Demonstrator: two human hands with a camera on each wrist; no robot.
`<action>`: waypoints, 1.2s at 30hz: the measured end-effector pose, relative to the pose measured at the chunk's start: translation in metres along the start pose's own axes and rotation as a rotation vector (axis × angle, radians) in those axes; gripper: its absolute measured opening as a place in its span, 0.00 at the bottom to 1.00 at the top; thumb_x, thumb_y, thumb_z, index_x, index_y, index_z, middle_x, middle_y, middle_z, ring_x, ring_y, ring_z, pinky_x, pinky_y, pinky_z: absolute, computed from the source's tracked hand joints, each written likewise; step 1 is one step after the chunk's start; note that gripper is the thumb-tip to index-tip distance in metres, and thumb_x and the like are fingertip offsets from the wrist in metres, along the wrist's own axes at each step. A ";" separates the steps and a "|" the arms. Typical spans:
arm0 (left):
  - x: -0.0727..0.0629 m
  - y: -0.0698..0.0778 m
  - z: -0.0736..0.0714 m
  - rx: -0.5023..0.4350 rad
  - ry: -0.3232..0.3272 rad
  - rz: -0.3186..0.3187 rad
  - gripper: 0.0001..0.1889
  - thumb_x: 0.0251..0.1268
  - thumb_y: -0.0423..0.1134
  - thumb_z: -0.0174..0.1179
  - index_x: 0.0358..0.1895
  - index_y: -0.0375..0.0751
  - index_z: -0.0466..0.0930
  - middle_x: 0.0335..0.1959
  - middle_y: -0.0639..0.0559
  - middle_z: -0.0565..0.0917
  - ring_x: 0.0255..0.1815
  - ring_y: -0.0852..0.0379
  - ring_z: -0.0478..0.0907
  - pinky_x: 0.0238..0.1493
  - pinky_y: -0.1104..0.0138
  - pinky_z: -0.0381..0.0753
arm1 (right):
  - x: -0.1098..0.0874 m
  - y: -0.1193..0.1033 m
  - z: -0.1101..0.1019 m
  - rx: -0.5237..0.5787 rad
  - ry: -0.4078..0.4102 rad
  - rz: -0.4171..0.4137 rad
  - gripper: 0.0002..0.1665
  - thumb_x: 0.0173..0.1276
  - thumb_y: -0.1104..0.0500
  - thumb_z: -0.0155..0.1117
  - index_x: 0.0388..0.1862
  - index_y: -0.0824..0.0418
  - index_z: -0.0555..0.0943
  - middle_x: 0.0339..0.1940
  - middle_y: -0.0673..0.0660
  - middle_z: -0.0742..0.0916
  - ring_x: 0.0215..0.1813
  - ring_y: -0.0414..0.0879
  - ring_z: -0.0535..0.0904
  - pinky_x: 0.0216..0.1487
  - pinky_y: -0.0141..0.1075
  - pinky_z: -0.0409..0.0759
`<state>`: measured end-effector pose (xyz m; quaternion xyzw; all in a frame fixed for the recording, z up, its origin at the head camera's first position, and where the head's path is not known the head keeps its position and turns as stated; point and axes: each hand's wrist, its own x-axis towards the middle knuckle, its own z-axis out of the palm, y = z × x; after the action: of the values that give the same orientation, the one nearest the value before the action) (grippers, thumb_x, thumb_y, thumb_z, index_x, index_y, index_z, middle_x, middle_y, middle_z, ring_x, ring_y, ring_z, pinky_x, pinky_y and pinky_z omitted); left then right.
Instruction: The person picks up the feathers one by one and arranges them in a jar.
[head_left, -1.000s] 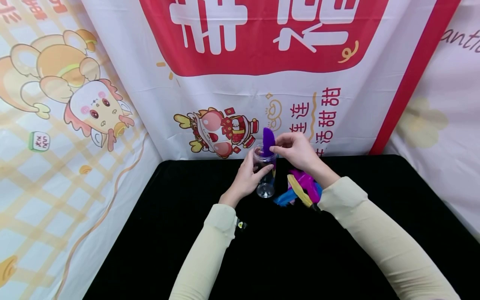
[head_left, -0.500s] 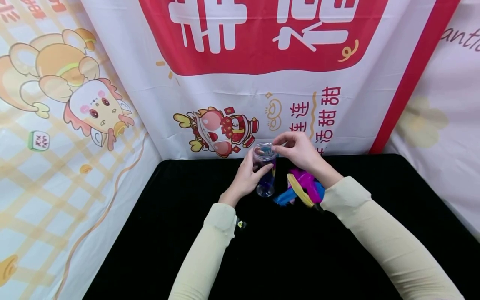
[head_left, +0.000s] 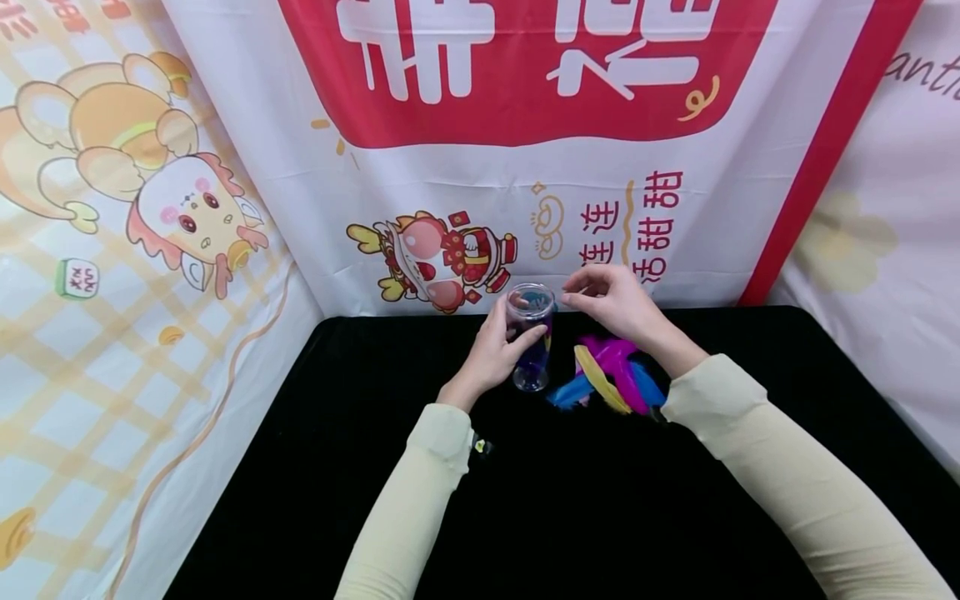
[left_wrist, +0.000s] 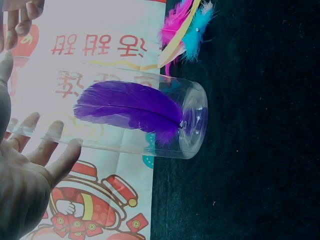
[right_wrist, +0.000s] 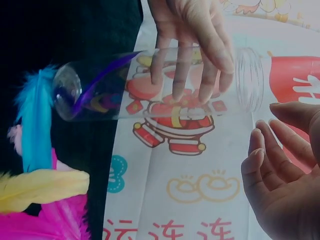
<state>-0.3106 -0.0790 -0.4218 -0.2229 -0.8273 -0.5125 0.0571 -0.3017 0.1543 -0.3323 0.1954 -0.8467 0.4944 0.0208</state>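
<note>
My left hand grips a clear plastic jar upright near the table's far edge, fingers and thumb round its upper part. The jar has no lid on it. Inside stands a purple feather, its quill end down at the jar's base. Just right of the jar's mouth is my right hand, fingers loosely bent, thumb apart, nothing between them. Below it on the table lies a loose pile of feathers: a yellow feather, a blue feather and a magenta feather show clearly.
The table has a black cloth top. Directly behind it hangs a white and red printed banner, and another printed sheet runs along the left side.
The purple feather was pinched by my right hand above the jar's mouth; it has dropped down inside. My right hand has let go and drawn back to the right. The left hand stays put.
</note>
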 end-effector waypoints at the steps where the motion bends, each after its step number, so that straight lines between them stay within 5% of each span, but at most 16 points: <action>1: 0.000 0.000 0.000 0.001 0.000 -0.001 0.41 0.74 0.53 0.62 0.80 0.45 0.51 0.72 0.44 0.67 0.73 0.50 0.69 0.67 0.54 0.76 | -0.001 0.001 -0.001 -0.002 0.003 0.003 0.14 0.72 0.55 0.70 0.50 0.63 0.86 0.47 0.61 0.88 0.45 0.53 0.83 0.42 0.34 0.82; 36: 0.000 -0.001 0.000 -0.022 0.005 0.010 0.39 0.73 0.53 0.63 0.78 0.43 0.54 0.69 0.47 0.69 0.74 0.49 0.68 0.67 0.53 0.75 | -0.018 0.062 -0.006 -0.177 -0.037 0.048 0.10 0.67 0.62 0.73 0.45 0.65 0.86 0.39 0.60 0.89 0.39 0.49 0.83 0.42 0.36 0.79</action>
<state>-0.3109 -0.0795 -0.4228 -0.2262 -0.8203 -0.5219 0.0592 -0.3079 0.1918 -0.3850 0.1815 -0.8918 0.4144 0.0106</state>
